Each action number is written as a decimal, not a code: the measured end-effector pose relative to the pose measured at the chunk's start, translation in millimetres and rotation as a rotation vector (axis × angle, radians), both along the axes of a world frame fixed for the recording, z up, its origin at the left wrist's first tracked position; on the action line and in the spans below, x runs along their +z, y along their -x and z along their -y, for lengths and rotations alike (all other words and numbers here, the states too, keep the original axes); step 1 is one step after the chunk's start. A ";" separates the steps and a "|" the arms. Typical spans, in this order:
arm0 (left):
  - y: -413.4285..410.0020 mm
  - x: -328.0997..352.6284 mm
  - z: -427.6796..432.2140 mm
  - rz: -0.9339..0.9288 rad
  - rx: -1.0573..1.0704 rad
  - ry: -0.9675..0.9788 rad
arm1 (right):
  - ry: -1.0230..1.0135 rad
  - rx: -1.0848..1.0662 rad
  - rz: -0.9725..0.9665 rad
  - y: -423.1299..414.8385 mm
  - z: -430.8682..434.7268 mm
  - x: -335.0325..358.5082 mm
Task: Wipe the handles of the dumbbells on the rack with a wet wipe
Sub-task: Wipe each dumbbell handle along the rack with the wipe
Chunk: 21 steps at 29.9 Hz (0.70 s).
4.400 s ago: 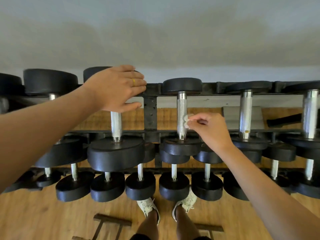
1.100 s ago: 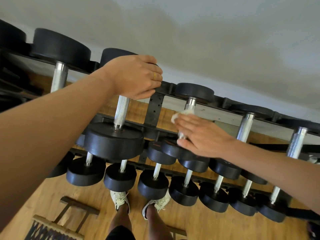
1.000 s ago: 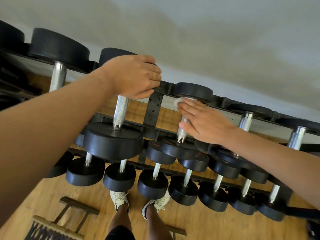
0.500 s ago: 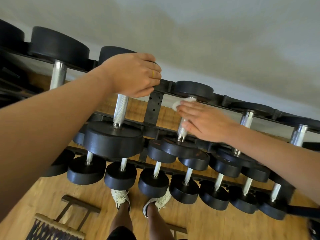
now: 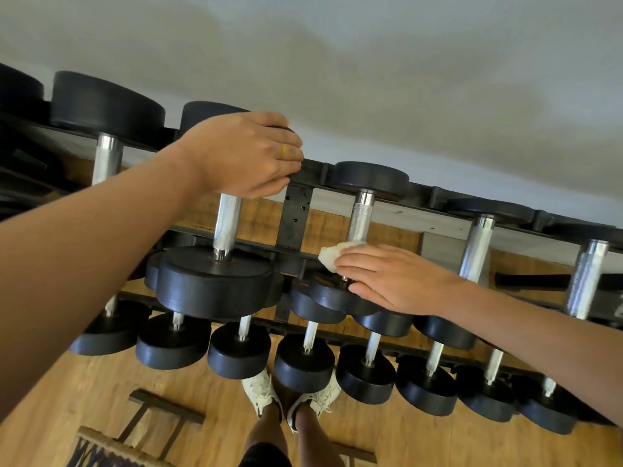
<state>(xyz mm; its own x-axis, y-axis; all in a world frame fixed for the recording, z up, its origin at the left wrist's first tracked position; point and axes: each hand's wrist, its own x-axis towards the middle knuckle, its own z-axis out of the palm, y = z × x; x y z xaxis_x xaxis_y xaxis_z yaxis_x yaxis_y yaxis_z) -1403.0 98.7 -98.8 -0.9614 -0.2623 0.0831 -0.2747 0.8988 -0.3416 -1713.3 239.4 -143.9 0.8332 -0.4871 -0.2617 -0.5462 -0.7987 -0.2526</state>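
Black dumbbells with knurled silver handles lie in rows on a dark rack (image 5: 296, 217). My right hand (image 5: 387, 276) wraps the lower end of one top-row handle (image 5: 360, 219), pressing a crumpled white wet wipe (image 5: 332, 253) against it just above the near weight head (image 5: 332, 293). My left hand (image 5: 247, 155), with a yellow ring, grips the far head of the big dumbbell to the left, above its bare handle (image 5: 227, 227). The part of the handle under my right palm is hidden.
More top-row handles (image 5: 477, 247) stand to the right, another (image 5: 105, 160) at far left. A lower row of smaller dumbbells (image 5: 305, 362) juts toward me. My feet in white shoes (image 5: 261, 390) stand on the wooden floor, beside a woven mat (image 5: 101, 451) and wooden frame.
My right hand slid with the wipe from the upper end of the handle down to its lower end by the near head. My left hand stayed on the big dumbbell's head.
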 end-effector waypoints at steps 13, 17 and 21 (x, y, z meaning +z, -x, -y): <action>-0.5 8.5 -3.5 0.028 0.047 -0.024 | 0.015 -0.116 -0.257 -54.2 14.4 21.4; 0.0 9.9 -4.5 0.030 0.035 -0.016 | -0.036 -0.252 -0.183 -56.0 7.2 21.0; 1.0 13.7 -5.0 0.051 0.038 -0.039 | 0.017 -0.435 -0.029 -40.7 -7.9 12.1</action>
